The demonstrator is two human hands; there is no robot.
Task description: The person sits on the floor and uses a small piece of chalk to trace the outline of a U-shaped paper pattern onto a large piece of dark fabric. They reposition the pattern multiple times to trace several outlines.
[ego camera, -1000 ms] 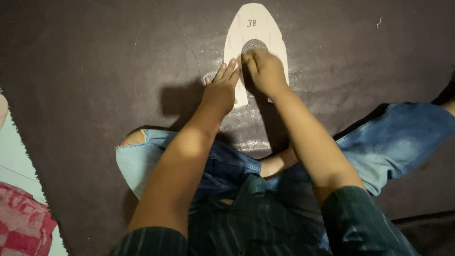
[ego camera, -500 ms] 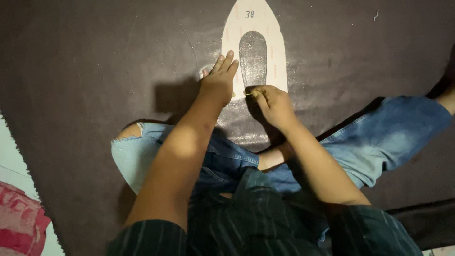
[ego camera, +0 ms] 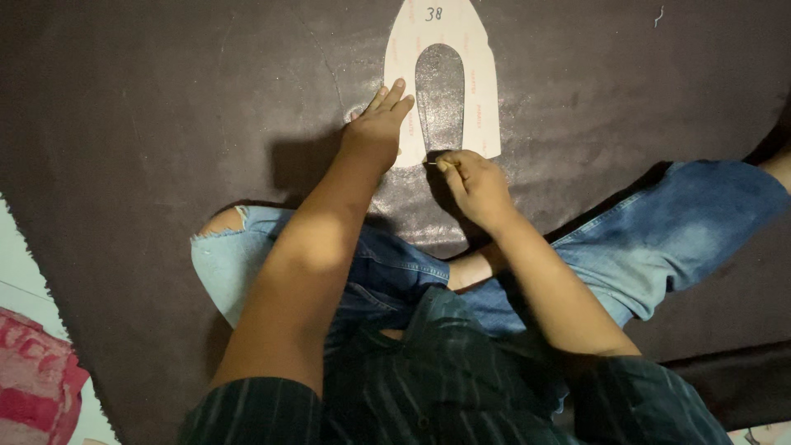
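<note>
1. Dark leather sheet (ego camera: 165,124) spread flat, filling most of the view, its surface faintly scuffed and glossy near the middle.
2. Blue jeans (ego camera: 659,239) of the seated person, knees splayed over the sheet's near edge, one knee torn; dark striped shirt (ego camera: 445,387) below.
3. Red patterned cloth (ego camera: 33,379) at the lower left corner, off the sheet and well apart from the work.
4. Pale shoe-part template (ego camera: 478,91), pointed at the top with a U-shaped cutout in its middle, lying flat on the sheet just beyond the hands.
5. Left hand (ego camera: 375,132) laid palm down with fingers (ego camera: 394,97) stretched forward, pressing the template's left leg against the leather.
6. Right hand (ego camera: 474,181) closed in a pinch on a thin marking tool (ego camera: 433,163), its tip at the bottom of the cutout's left edge.
7. Tool kind hard to tell at this size: slim and pale, likely a scribe or pen.
8. Judged best practice for tracing here: firm, even downward pressure from the flat hand so the template cannot creep; tip held snug against the card edge and tilted slightly inward; one steady stroke around the cutout, with the holding fingers clear of the line.
</note>
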